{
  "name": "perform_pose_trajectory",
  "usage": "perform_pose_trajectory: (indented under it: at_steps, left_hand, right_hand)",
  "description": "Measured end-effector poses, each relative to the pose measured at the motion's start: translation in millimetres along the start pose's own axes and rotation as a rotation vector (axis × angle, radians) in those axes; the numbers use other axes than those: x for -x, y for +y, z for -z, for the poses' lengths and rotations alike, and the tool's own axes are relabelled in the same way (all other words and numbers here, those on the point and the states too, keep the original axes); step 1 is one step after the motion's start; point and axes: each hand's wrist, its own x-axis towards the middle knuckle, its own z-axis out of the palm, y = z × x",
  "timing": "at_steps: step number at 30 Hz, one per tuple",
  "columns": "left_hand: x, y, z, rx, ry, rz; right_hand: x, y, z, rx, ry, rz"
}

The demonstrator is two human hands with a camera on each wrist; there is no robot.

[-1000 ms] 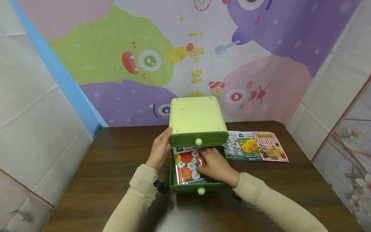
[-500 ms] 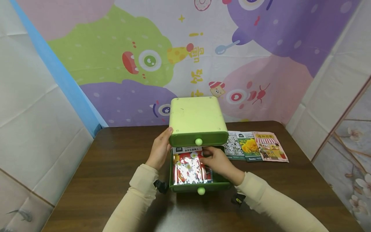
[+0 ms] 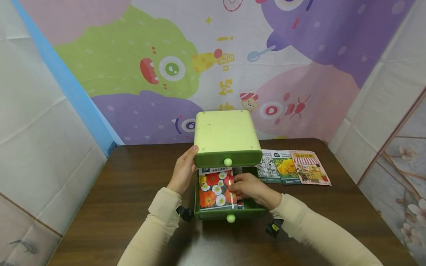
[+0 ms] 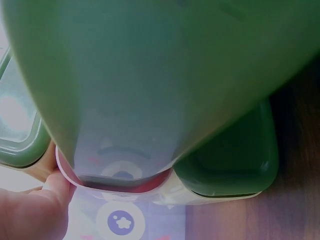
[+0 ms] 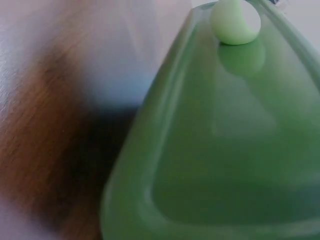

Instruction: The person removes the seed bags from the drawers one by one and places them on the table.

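- Head: here's the packet (image 3: pixel 214 194) inside the pulled-out drawer (image 3: pixel 211 215), long axis running near to far, right hand (image 3: pixel 253 190) nearer and seemingly pinching its right edge; left hand (image 3: pixel 183 170) rests against the cabinet (image 3: pixel 226 133), finger curl impossible to tell; bare room right of the packet, brown table (image 3: pixel 139 173) around.
- Left wrist: that hand touches the cabinet; green drawer wall looms.
- Right wrist: drawer front, knob (image 5: pixel 235 22); no hand.

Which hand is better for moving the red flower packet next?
Probably the right hand: it touches the red flower packet in the open drawer, while the left hand rests against the cabinet.
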Motion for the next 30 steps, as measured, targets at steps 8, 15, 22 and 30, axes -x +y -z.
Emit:
perform_pose_trajectory:
  at_steps: [8,15,22,30]
  left_hand:
    - [0.5,-0.7,1.0,-0.003,-0.004,-0.006]
    - [0.6,0.4,0.2,0.005,0.002,-0.005]
    - [0.0,1.3,-0.6,0.030,-0.003,-0.015]
    - [1.2,1.3,-1.1,0.034,-0.003,-0.017]
  right_hand:
    - [-1.3,3,-5,0.055,-0.057,-0.032]
    - [-2.7,2,-5,0.081,-0.020,-0.030]
    - [-1.3,-5,0,0.054,0.045,-0.044]
    - [6.2,-10,6,-0.038,0.038,-0.033]
